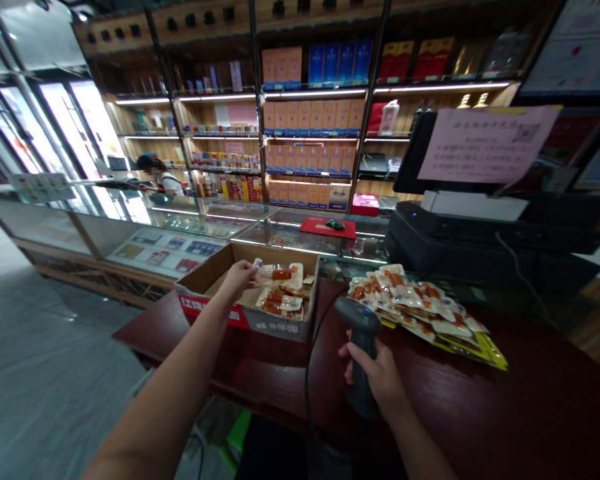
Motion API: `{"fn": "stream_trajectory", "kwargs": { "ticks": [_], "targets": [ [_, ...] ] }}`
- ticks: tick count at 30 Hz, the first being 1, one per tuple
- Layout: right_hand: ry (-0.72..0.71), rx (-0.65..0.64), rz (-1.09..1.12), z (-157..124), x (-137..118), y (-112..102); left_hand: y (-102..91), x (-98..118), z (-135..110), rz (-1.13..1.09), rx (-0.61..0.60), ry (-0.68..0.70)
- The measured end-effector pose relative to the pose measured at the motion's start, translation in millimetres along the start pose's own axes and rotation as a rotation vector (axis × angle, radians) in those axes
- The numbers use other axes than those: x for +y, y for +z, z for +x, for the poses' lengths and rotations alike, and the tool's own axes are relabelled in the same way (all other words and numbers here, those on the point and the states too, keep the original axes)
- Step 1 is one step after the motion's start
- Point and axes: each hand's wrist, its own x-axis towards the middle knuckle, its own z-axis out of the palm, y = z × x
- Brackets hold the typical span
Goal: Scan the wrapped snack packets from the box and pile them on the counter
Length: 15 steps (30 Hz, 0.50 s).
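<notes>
Left hand: the left hand (237,280) is over the box, thumb and fingers pinching one end of a packet.
Held packet: the packet (281,273), clear with reddish-brown food inside, is above the other packets (280,303) in the box.
Box: the open box (273,325), cardboard with red and grey outside, sits on the table (460,407); its packets gather toward the right end.
Right hand: the right hand (377,373) wraps its fingers round the handle of a dark scanner (359,319), holding it upright between box and pile.
Cable: a black cable (307,377) runs just beside the box's right end.
Pile: similar packets lie overlapping in a pile (415,300) right of the scanner, some yellow-edged.
Counter: a mouse (335,225) rests on a red mat (309,227) on the glass counter (260,230).
Monitor: a pink sheet (480,147) covers much of the monitor (411,150).
Background: a person (171,183) is near the boxed goods on the shelves (313,95).
</notes>
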Motion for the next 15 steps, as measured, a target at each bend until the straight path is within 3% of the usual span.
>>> {"fn": "stream_trajectory", "kwargs": {
  "ticks": [4,8,11,15],
  "targets": [
    [-0.004,-0.038,-0.004,1.3,-11.1,10.7,48.4,-1.5,-29.5,-0.430,0.034,0.088],
    [-0.057,-0.127,-0.011,3.9,-21.9,25.5,91.0,-14.2,-49.4,-0.586,-0.057,0.047],
    [-0.072,-0.156,-0.021,5.1,-27.7,35.8,99.8,-19.4,-50.7,-0.594,-0.097,0.004],
    [-0.065,-0.161,-0.020,8.9,-28.7,46.1,97.3,-20.8,-44.7,-0.559,-0.077,-0.049]
  ]
}}
